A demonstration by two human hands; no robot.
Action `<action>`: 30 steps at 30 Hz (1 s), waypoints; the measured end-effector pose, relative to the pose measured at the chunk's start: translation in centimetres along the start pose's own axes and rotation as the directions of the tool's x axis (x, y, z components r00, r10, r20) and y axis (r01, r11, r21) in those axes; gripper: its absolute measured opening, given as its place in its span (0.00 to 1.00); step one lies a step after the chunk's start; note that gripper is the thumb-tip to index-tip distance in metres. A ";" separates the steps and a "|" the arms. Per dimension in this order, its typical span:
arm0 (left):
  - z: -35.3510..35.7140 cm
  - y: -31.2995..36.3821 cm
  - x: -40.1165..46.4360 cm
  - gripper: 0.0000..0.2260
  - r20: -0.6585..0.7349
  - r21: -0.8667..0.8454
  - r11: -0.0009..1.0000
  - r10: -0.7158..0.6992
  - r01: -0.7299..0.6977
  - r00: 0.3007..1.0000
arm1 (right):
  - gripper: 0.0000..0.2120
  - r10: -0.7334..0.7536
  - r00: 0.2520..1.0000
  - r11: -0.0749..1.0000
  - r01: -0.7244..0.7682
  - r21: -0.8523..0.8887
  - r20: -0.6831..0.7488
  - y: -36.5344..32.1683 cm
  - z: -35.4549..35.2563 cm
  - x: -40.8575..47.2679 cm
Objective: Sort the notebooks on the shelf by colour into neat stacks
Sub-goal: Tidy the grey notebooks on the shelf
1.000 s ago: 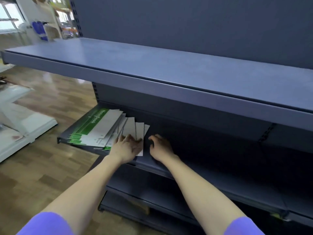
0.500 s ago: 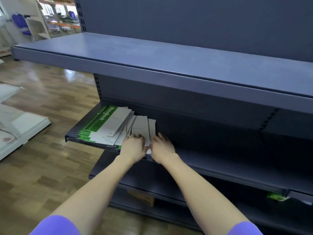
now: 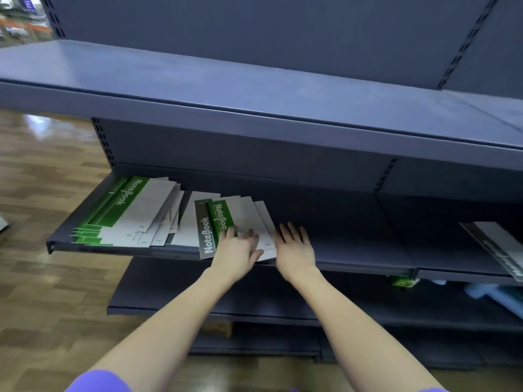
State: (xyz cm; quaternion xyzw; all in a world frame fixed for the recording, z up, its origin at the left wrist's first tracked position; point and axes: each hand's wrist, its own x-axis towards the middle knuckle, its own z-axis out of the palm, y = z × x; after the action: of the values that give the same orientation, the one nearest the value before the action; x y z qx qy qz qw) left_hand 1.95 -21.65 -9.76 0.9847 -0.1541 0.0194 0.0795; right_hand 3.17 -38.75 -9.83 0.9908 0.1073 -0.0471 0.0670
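Your left hand (image 3: 237, 250) lay flat, fingers released, on a fanned pile of grey-and-green "NoteBook" notebooks (image 3: 226, 222) at the front edge of the dark grey metal shelf (image 3: 353, 250). Your right hand (image 3: 294, 247) rested open just beside the pile's right edge. Farther left lay a spread stack of green-spined white notebooks (image 3: 133, 210).

Two bare forearms are seen, uncovered from the wrists to above the elbows. Short purple sleeves (image 3: 99, 381) are worn, shown only at the bottom edge of the view. The left hand (image 3: 236, 248) and the right hand (image 3: 294, 250) are ungloved; no rings, watches or bracelets are seen.
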 end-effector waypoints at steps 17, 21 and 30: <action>2.2 3.8 0.8 0.28 0.010 0.044 0.967 0.253 -0.253 0.968 | 0.16 0.086 0.962 0.969 -0.021 0.248 -0.258 6.8 1.4 -4.7; 1.8 4.5 0.1 0.26 0.057 0.155 0.958 0.235 -0.241 0.970 | 0.28 -0.021 0.992 0.935 0.064 0.349 -0.127 6.8 1.3 -6.0; -0.8 5.2 -2.1 0.25 0.101 0.265 0.956 0.102 -0.126 0.990 | 0.24 -0.095 0.981 0.995 0.097 0.004 -0.172 6.9 0.1 -6.2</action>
State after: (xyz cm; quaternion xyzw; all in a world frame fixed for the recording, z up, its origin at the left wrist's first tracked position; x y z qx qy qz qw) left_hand -1.66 -25.82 -8.32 0.9756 -0.2100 0.0023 -0.0639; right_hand -1.38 -46.68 -8.38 0.9853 0.1599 0.0345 0.0492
